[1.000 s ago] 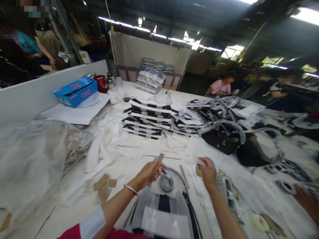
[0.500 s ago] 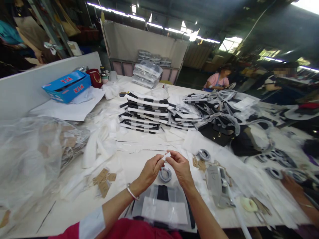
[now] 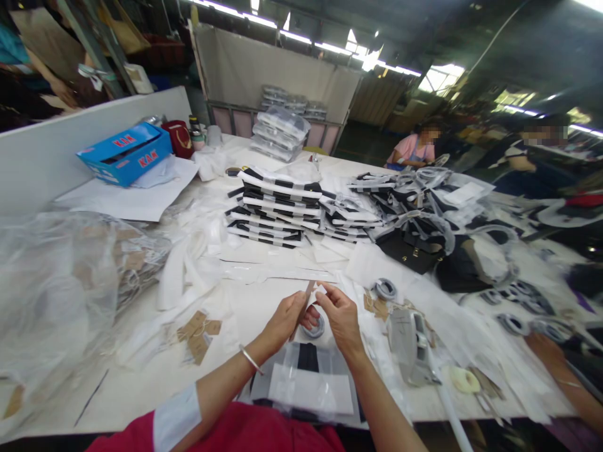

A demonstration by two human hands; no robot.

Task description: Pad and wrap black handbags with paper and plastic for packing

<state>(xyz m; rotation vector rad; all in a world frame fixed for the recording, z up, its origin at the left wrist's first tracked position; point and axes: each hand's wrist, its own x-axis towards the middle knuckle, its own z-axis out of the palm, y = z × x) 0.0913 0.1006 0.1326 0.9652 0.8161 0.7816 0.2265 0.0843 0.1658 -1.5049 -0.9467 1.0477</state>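
My left hand (image 3: pixel 288 315) is closed on a thin grey-brown strip (image 3: pixel 309 290), which slants down past the fingers. Whether the strip is card or something softer I cannot make out. My right hand (image 3: pixel 340 312) pinches a small white piece of paper (image 3: pixel 319 291) against the upper end of that strip. Just beneath the hands lies a grey coiled strap (image 3: pixel 315 328), partly covered by fingers. Closest to my body is a plastic-wrapped black and grey bundle (image 3: pixel 308 359) with a white sheet (image 3: pixel 311 389) on top.
Brown hang tags (image 3: pixel 198 333) lie to the left, beside a heap of clear plastic (image 3: pixel 56 282). Ahead rises a stack of black and white wrapped pieces (image 3: pixel 277 207). A grey tape dispenser (image 3: pixel 409 345) and another coiled strap (image 3: pixel 384 289) sit right. At far right reaches a co-worker's hand (image 3: pixel 546 351).
The grey-brown strip now shows upright in my left hand, where only a white piece was visible before. The left fingers have shifted lower around it. My right hand stays nearly in place.
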